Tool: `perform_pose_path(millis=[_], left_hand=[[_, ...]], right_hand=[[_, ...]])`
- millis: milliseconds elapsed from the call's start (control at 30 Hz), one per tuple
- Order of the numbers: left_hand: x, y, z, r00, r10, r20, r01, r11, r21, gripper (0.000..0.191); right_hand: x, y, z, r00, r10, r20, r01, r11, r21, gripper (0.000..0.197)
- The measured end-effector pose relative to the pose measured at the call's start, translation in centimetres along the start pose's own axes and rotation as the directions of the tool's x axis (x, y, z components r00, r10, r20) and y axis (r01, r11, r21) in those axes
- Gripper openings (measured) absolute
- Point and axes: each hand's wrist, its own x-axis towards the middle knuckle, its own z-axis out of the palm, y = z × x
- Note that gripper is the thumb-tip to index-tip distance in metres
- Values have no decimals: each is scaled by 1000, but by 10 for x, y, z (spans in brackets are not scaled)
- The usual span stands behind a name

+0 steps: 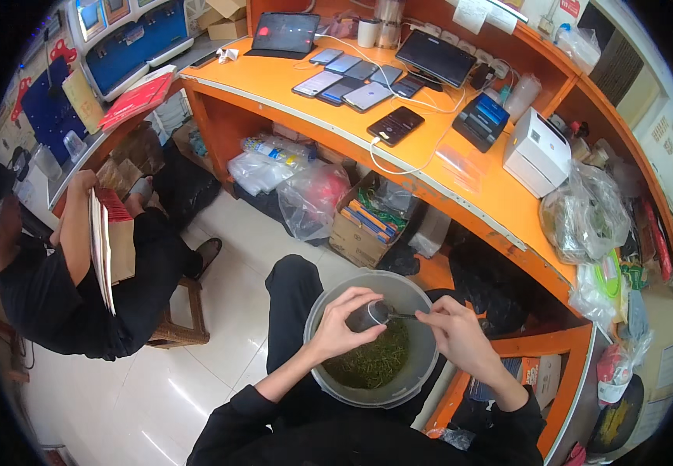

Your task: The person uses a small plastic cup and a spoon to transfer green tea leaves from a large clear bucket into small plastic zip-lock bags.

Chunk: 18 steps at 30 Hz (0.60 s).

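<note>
My left hand [341, 327] grips a small dark cup or jar [361, 318] with a pale rim, tipped on its side so its mouth faces right. A thin-handled utensil, perhaps a spoon [405, 317], is pinched in the fingers of my right hand [463, 333]. Its far end meets the cup's mouth; whether it sits inside is unclear. Both hands are above a translucent plastic tub [427, 367] between my legs. Finely chopped green plant matter [374, 362] covers the tub's bottom, partly hidden by my left hand. What the cup contains cannot be made out.
An orange counter [336, 133] ahead carries several phones [367, 95], a tablet [286, 32] and a white label printer [537, 152]. Below stand plastic bags [313, 195] and a cardboard box [361, 237]. At left, a seated person [74, 291] holds a paper stack [116, 244].
</note>
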Motion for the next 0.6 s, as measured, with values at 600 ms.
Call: perform_pose_path(millis=[600], left_hand=[[-7, -30, -4, 955, -143, 261, 271, 780, -564, 35]], right_hand=[[27, 4, 41, 992, -96, -83, 117, 946, 301, 21]])
